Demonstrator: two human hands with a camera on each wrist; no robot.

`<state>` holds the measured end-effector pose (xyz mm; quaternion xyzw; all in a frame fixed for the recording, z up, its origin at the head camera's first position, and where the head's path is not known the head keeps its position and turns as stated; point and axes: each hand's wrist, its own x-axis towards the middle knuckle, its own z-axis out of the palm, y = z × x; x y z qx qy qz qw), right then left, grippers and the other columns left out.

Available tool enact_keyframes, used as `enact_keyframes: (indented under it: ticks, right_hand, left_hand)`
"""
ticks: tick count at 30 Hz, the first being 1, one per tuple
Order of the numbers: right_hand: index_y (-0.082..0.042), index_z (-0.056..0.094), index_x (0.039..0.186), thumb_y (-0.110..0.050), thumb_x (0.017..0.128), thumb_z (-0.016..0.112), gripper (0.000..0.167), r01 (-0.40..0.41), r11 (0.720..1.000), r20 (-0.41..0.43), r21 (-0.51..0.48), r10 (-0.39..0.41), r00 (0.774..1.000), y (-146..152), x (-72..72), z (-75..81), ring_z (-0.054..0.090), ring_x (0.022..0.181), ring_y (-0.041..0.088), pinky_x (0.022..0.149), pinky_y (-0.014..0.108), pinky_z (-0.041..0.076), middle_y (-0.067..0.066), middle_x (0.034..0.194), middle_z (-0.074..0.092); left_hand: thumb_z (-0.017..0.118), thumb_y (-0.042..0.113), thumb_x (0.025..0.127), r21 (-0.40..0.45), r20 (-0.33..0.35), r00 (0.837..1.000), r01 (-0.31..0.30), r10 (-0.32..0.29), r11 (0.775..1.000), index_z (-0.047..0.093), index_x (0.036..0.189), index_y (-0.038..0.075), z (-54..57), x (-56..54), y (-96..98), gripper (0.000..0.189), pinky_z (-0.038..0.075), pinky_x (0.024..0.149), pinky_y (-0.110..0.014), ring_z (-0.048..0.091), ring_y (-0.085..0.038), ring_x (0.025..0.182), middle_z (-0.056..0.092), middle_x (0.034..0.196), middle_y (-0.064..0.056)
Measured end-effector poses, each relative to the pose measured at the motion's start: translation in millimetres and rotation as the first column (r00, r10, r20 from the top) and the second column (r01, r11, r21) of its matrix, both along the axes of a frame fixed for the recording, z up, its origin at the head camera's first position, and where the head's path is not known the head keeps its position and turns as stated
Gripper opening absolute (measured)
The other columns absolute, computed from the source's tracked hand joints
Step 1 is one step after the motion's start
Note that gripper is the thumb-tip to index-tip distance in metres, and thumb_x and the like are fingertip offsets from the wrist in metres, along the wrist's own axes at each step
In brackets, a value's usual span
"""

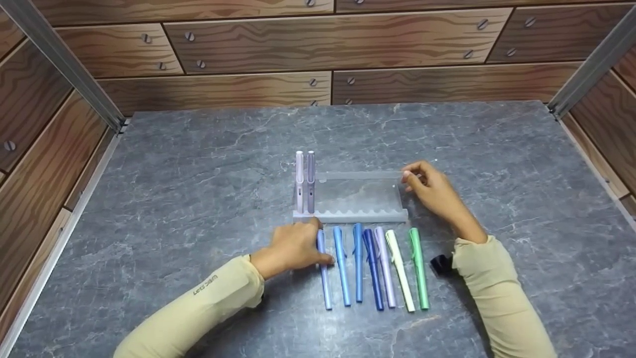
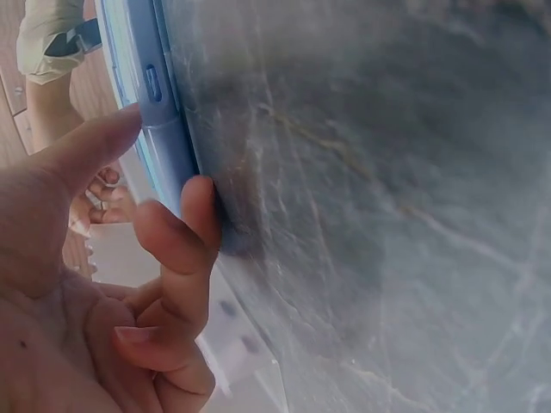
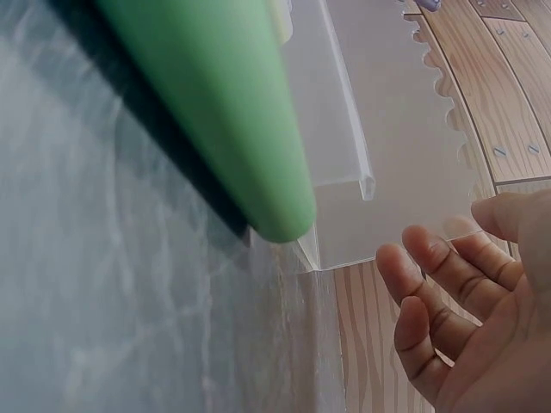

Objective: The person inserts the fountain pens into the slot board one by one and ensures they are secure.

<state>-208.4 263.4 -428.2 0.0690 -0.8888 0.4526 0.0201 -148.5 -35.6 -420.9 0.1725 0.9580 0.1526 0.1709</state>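
Note:
A clear plastic pen stand (image 1: 355,217) with a notched front lip stands mid-table. A pale lilac pen (image 1: 299,181) and a greyish purple pen (image 1: 311,181) lean in its leftmost notches. My left hand (image 1: 295,244) holds a periwinkle pen (image 1: 321,243) lying in front of the stand, thumb partway along it and fingertips near its upper end. At the stand's back right corner, my right hand (image 1: 431,191) pinches the clear edge between thumb and fingers. The right wrist view shows these fingers (image 3: 439,258) at the translucent panel (image 3: 405,206).
Right of the held pen lie a light blue pen (image 1: 342,266), a mid-blue pen (image 1: 358,263), a dark blue pen (image 1: 373,271), a lilac pen (image 1: 385,268), a pale yellow pen (image 1: 400,271) and a green pen (image 1: 419,268). Wood-patterned panels (image 1: 338,44) border the marbled grey table (image 1: 208,164).

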Motion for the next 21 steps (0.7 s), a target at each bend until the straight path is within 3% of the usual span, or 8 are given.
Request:
enact_keyframes:
  ticks: [6,13,21]
  right_hand:
    - [0.003,0.055,0.117,-0.022,0.101,0.047,0.031,0.001,1.0,0.004,-0.004,-0.001,1.0,-0.3,0.3,0.1,0.067,0.082,0.024,0.073,0.021,0.051,0.022,0.103,0.064]
    - [0.003,0.055,0.116,-0.023,0.101,0.047,0.031,0.0,1.0,0.0,-0.01,0.0,1.0,-0.3,0.0,0.7,0.068,0.081,0.025,0.074,0.023,0.053,0.022,0.104,0.063]
    - [0.004,0.054,0.117,-0.022,0.102,0.046,0.031,-0.01,1.0,-0.002,-0.004,0.01,1.0,0.0,-0.3,-0.6,0.068,0.084,0.03,0.075,0.023,0.053,0.023,0.104,0.063]
  left_hand:
    - [0.082,0.047,0.068,0.025,0.036,0.999,-0.041,0.04,0.999,0.056,0.122,0.011,-1.0,1.0,3.2,0.07,0.05,0.069,-0.042,0.064,-0.026,0.082,0.069,0.096,-0.009]
    - [0.081,0.037,0.071,0.043,0.096,0.993,-0.066,0.062,0.997,0.051,0.124,0.012,-0.2,0.7,6.0,0.066,0.049,0.07,-0.039,0.06,-0.013,0.051,0.064,0.062,0.004]
    - [0.081,0.036,0.068,0.011,0.06,0.997,-0.05,0.049,0.999,0.051,0.122,0.015,-1.0,1.7,6.9,0.065,0.049,0.07,-0.042,0.063,-0.022,0.084,0.069,0.094,-0.006]
